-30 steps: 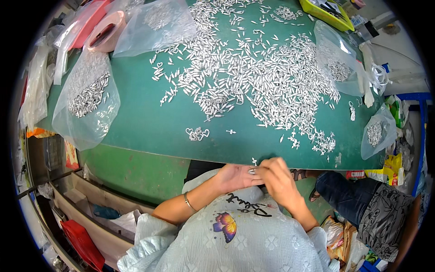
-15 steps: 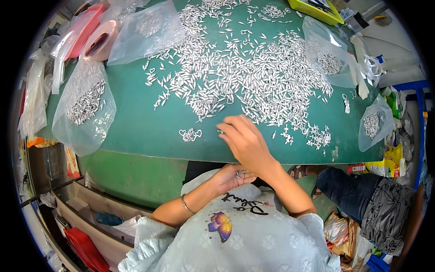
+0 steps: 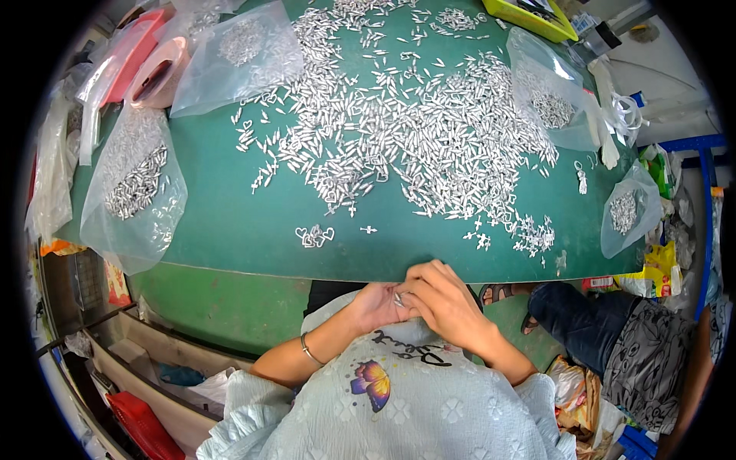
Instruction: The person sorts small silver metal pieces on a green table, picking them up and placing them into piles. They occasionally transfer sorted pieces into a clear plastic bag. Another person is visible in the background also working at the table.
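Note:
My left hand (image 3: 373, 308) is cupped palm up just off the table's near edge. A small pointed silver metal piece (image 3: 399, 300) shows in its palm. My right hand (image 3: 445, 300) reaches over that palm with bent fingers pressed together; whatever lies between its fingertips is hidden. On the green table (image 3: 230, 230) above my hands lies a lone silver cross-shaped piece (image 3: 369, 229). Left of it sits a little group of heart-shaped pieces (image 3: 314, 236). Several cross-shaped pieces (image 3: 533, 234) are gathered to the right, below a broad spread of pointed silver pieces (image 3: 452, 146).
Clear bags of metal pieces stand at the left (image 3: 138, 184), far left (image 3: 238, 61), right (image 3: 548, 100) and far right (image 3: 625, 211). A pink container (image 3: 165, 77) and a yellow tray (image 3: 529, 19) are farther back. Another person's leg (image 3: 575, 318) is at the lower right.
My right hand has drawn back from the table to my left palm. The lone cross-shaped piece now shows where its fingers were. The view has shifted slightly.

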The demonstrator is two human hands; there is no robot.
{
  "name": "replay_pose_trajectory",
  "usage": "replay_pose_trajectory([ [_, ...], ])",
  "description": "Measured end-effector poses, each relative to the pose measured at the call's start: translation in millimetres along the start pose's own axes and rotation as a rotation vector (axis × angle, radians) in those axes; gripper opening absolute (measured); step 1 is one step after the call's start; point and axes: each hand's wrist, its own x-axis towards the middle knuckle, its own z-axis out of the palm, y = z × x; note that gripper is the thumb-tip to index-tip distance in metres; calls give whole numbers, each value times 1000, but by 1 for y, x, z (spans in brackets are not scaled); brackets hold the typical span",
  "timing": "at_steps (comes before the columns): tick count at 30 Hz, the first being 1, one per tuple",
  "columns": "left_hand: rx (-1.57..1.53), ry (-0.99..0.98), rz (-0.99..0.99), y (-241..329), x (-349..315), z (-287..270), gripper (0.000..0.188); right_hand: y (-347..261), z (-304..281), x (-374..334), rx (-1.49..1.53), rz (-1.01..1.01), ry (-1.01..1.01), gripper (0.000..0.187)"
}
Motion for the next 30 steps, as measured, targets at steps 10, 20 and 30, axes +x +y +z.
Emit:
replay_pose_trajectory([
  [10,573,682,-3,-9,15,62,49,27,3,43,-480,172,313,14],
  [20,434,495,-21,-1,6,35,47,29,-6,35,-493,219,448,15],
  [30,503,803,27,-16,20,64,51,12,-14,8,-374,125,313,18],
])
